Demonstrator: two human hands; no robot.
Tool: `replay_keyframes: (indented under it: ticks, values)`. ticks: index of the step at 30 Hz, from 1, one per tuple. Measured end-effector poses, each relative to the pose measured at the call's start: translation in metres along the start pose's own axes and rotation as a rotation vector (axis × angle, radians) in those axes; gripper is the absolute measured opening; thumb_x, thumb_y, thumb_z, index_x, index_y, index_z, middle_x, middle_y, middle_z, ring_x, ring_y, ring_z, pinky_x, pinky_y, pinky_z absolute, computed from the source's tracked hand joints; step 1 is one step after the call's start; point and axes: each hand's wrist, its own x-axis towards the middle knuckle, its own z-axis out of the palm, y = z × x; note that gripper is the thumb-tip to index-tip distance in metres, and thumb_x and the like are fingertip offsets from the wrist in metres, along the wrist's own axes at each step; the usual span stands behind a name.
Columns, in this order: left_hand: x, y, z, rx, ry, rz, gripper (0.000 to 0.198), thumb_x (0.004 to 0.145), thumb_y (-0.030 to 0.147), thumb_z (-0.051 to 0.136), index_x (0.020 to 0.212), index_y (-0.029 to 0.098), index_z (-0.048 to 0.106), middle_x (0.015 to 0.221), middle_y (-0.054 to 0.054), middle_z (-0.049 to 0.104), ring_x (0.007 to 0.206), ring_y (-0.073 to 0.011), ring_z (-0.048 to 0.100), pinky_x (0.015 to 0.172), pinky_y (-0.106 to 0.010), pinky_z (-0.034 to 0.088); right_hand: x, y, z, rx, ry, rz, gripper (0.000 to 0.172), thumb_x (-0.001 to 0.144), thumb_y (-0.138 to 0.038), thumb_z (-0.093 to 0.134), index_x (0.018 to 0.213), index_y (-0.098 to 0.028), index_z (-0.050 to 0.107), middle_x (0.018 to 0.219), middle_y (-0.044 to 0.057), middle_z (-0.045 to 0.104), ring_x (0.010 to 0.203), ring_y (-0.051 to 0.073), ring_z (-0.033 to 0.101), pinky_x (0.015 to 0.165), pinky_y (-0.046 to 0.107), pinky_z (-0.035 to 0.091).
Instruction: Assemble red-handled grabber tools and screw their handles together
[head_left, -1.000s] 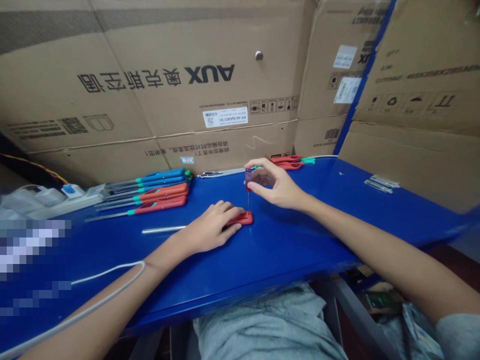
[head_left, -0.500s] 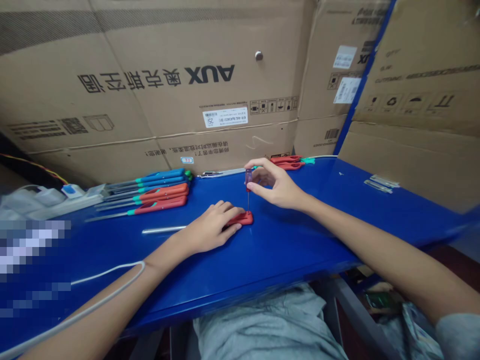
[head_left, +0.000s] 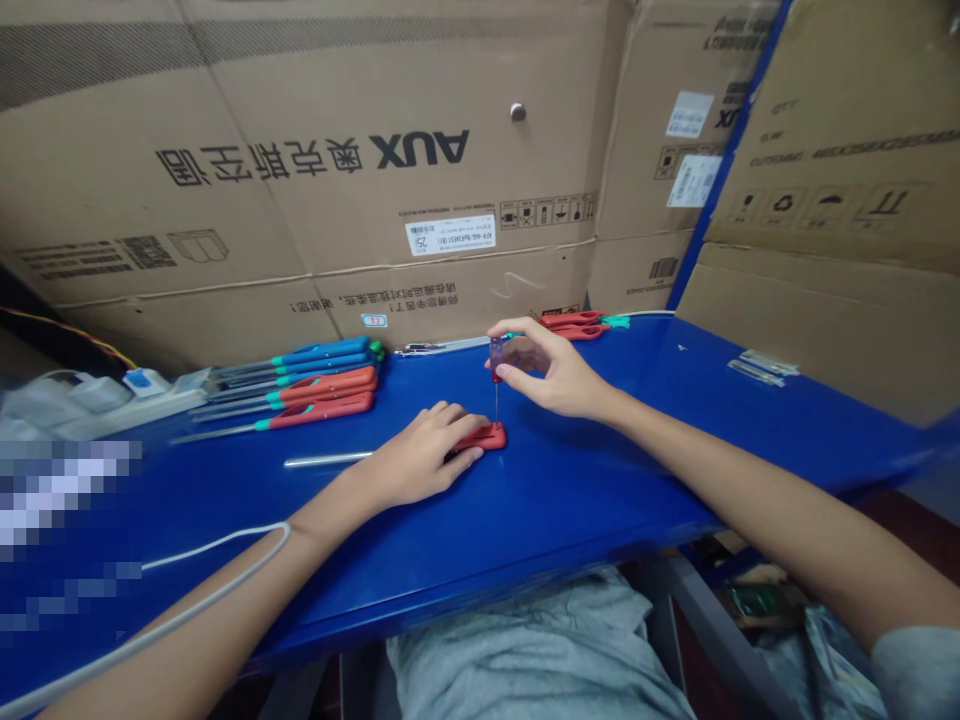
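My left hand (head_left: 420,455) lies over a red-handled screwdriver (head_left: 484,437) on the blue table (head_left: 570,490), its fingers curled down onto the handle. The metal shaft (head_left: 326,460) sticks out to the left of that hand. My right hand (head_left: 551,370) pinches a small precision screwdriver (head_left: 496,365) between thumb and fingers. It stands upright with its thin tip down on the end of the red handle.
A row of blue and red screwdrivers (head_left: 315,385) lies at the back left, beside a white power strip (head_left: 112,400). More red handles (head_left: 577,322) rest at the back by the cardboard boxes (head_left: 375,160). A white cable (head_left: 202,560) crosses my left forearm.
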Motion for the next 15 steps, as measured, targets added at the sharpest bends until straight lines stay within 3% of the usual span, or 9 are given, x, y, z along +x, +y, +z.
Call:
replay_keyframes:
  ticks: [15]
  values:
    - [0.0001,0.0003,-0.0011,-0.017,-0.003,0.008,0.034,0.099,0.036,0.039,0.126,0.021,0.054,0.11,-0.01,0.06,0.101,-0.024,0.052,0.091,-0.041,0.044,0.0006,-0.0001,0.0006,-0.02,0.02,0.009,0.032,0.083,-0.022,0.063,0.113,-0.024,0.05,0.083,-0.001,0.062,0.079,0.016,0.064,0.075,0.034,0.054]
